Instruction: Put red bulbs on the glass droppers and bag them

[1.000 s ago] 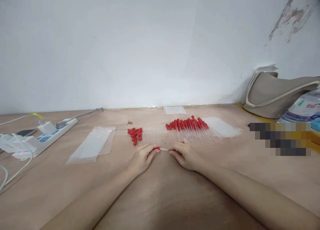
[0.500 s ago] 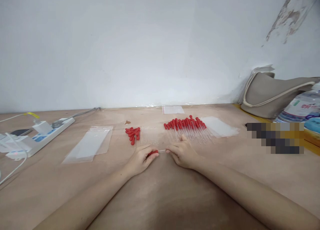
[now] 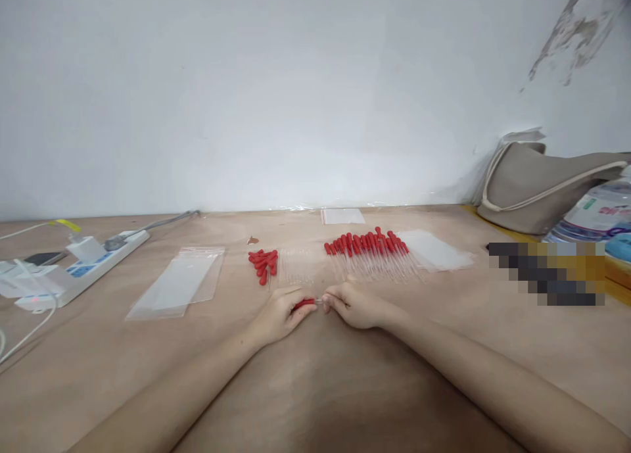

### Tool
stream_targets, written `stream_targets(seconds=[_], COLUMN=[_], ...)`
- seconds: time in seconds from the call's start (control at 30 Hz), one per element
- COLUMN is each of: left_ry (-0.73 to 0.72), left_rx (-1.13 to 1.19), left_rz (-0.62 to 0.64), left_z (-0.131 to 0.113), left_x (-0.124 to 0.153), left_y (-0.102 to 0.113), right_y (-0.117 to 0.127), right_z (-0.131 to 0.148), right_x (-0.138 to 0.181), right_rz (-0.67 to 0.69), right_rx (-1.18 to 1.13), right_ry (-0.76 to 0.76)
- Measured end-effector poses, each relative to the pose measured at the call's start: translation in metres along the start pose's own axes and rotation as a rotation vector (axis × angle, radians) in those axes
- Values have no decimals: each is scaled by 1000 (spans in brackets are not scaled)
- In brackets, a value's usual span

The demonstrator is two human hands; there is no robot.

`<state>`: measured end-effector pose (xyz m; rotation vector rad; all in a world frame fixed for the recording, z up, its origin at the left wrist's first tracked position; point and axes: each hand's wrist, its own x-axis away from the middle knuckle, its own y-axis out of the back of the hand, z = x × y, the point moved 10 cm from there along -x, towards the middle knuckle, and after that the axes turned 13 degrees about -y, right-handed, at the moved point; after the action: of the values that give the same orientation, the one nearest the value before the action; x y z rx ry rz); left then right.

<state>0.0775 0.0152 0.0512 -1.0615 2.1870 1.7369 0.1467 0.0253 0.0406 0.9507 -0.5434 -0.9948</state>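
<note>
My left hand (image 3: 282,313) pinches a red rubber bulb (image 3: 304,303) at the table's middle. Opposite it, my right hand (image 3: 351,305) pinches the thin clear glass tube (image 3: 320,301) that meets the bulb. The two hands nearly touch. Just beyond them lie a small heap of loose red bulbs (image 3: 263,264), a row of bare glass tubes (image 3: 296,267), and a long row of red-capped droppers (image 3: 367,248).
Clear zip bags lie at the left (image 3: 178,281), right (image 3: 434,250) and far middle (image 3: 342,216). A white power strip (image 3: 79,272) with plugs and cables sits at the far left. A grey bag (image 3: 537,185) and plastic packs stand at the right by the wall.
My hands have closed toward each other. Less of the glass tube shows between them, and the bulb now sits close against my right fingertips.
</note>
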Motion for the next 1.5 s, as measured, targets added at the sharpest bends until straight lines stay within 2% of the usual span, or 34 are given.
stream_targets(seconds=[0.13, 0.23, 0.33, 0.43, 0.5, 0.6, 0.7, 0.8, 0.93, 1.07, 1.23, 1.3, 1.4, 1.5], left_ry=[-17, 35, 167, 272, 344, 465, 554, 576, 591, 609, 566, 556, 542, 519], left_rx=[-116, -323, -446, -488, -505, -479, -451, -440, -407, -506, -581, -525, -388, -235], left_rz=[-116, -288, -471, -556, -579, -587, -584, -580, -522, -555, -466, -440, -396, -317], left_z=[6, 19, 40, 56, 64, 76, 86, 90, 95, 88, 77, 85, 110, 137], left_x=[0, 9, 25, 37, 44, 54, 61, 60, 54, 59, 53, 51, 49, 46], left_y=[17, 45, 73, 88, 94, 98, 100, 102, 100, 105, 101, 98, 90, 77], right_y=[11, 21, 35, 58, 73, 77, 66, 55, 44, 37, 44, 38, 19, 1], right_z=[-2, -18, -39, -50, -50, -40, -35, -42, -47, -48, -26, -11, 11, 23], right_x=[0, 0, -3, -13, -19, -31, -43, -48, -48, -48, -39, -39, -47, -62], right_rz=[-68, -86, -130, -312, -464, -573, -556, -512, -484, -454, -530, -512, -419, -358], right_rx=[49, -15, -95, -65, 76, 344, 496, 541, 545, 531, 497, 444, 308, 212], right_ry=[-37, -190, -351, -423, -477, -488, -460, -466, -454, -467, -382, -294, -176, -161])
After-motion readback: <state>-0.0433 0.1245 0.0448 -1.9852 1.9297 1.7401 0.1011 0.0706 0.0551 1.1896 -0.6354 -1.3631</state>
